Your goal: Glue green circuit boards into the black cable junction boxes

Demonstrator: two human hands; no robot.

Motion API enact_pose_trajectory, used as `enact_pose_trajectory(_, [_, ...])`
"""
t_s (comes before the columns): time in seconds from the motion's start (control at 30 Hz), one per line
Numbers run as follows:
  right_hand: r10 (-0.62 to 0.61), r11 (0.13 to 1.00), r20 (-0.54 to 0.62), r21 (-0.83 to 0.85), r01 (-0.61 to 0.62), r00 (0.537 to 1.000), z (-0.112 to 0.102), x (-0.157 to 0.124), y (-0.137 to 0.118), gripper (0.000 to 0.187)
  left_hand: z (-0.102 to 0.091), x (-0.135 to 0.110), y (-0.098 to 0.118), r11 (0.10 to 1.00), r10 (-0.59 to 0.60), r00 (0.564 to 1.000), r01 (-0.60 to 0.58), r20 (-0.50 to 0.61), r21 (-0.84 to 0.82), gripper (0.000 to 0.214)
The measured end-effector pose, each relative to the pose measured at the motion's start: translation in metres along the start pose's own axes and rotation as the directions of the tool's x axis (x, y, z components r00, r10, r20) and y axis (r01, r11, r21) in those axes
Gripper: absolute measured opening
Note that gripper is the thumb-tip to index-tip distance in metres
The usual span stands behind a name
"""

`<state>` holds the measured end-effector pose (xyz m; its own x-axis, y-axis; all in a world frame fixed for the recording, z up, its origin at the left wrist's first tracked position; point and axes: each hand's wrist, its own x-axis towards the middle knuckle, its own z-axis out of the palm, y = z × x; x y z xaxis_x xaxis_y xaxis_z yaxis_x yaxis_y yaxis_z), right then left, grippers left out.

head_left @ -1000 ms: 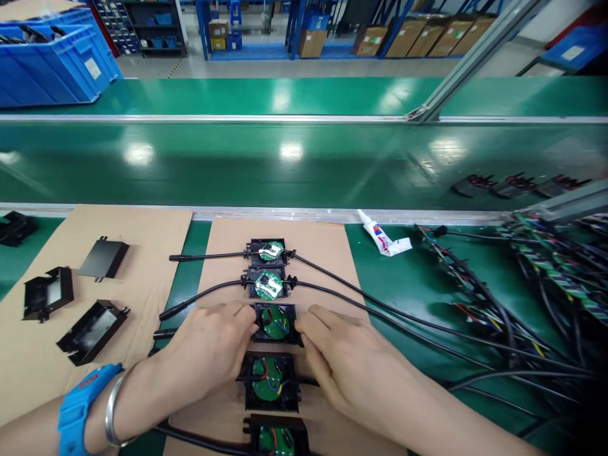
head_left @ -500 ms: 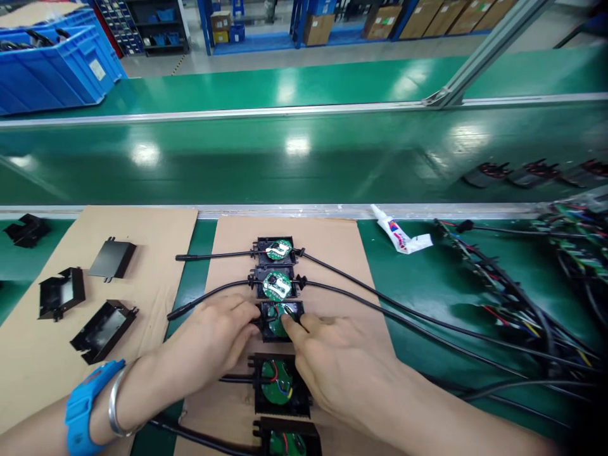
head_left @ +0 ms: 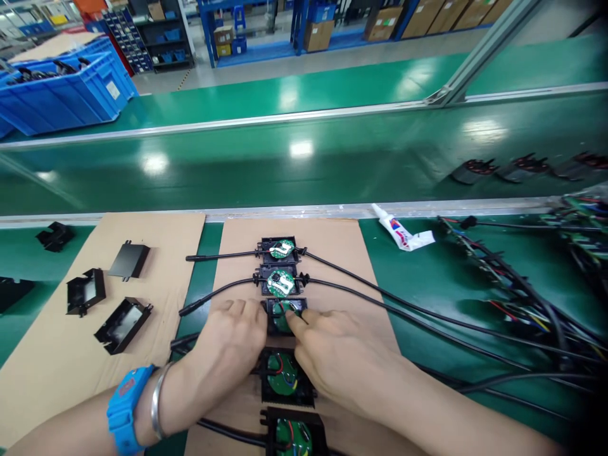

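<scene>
A column of black housings with round green circuit boards and black cables lies on a cardboard sheet [head_left: 332,240]. My left hand [head_left: 232,345] rests with curled fingers on the left side of the third housing [head_left: 284,315], steadying it. My right hand [head_left: 332,354] comes from the right, its forefinger pressing on the green board inside that housing. Two housings [head_left: 280,249] [head_left: 280,282] with white-marked boards lie beyond it. Nearer me lie two more housings [head_left: 285,377] [head_left: 292,434].
Empty black covers [head_left: 122,324] [head_left: 85,291] [head_left: 129,259] lie on a second cardboard sheet [head_left: 42,361] at left. A white tube [head_left: 401,234] sits by the conveyor's rail. A tangle of wired boards [head_left: 532,304] fills the right. Blue bins [head_left: 61,95] stand beyond the green conveyor [head_left: 304,158].
My right hand moved from the housing's right edge onto its green board. My left hand stayed on the left edge. The view shifted slightly to the left.
</scene>
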<state>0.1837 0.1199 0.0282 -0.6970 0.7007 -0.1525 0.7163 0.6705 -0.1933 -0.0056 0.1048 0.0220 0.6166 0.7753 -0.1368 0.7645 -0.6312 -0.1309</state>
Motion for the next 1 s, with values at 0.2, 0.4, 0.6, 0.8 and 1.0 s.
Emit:
enact_pose_trajectory(0.2, [0.044, 0.992, 0.012, 0.121, -0.045, 0.999, -0.002, -0.001, 0.001, 0.031, 0.010, -0.017, 0.014, 0.995, 0.047, 0.986, -0.032, -0.157, 0.097, 0.054])
enact_pose_trajectory(0.4, [0.091, 0.917, 0.128, 0.376, -0.133, 0.988, -0.016, -0.007, 0.016, 0.026, 0.003, -0.011, 0.003, 0.981, 0.028, 0.995, -0.045, -0.093, -0.190, 0.052])
enact_pose_trajectory(0.6, [0.179, 0.869, 0.133, 0.444, -0.220, 0.975, -0.019, -0.019, 0.020, 0.025, 0.000, 0.003, -0.008, 0.903, 0.128, 0.963, -0.212, -0.236, -0.374, 0.030])
enact_pose_trajectory(0.8, [0.106, 0.956, -0.043, 0.278, -0.090, 0.993, 0.001, -0.020, 0.011, 0.012, 0.016, 0.005, -0.011, 0.836, 0.190, 0.949, -0.290, -0.251, -0.466, 0.022])
enact_pose_trajectory(1.0, [0.218, 0.938, -0.294, 0.327, -0.116, 0.931, 0.034, -0.019, 0.018, 0.022, 0.018, 0.002, -0.012, 0.817, 0.182, 0.953, -0.283, -0.241, -0.502, 0.021])
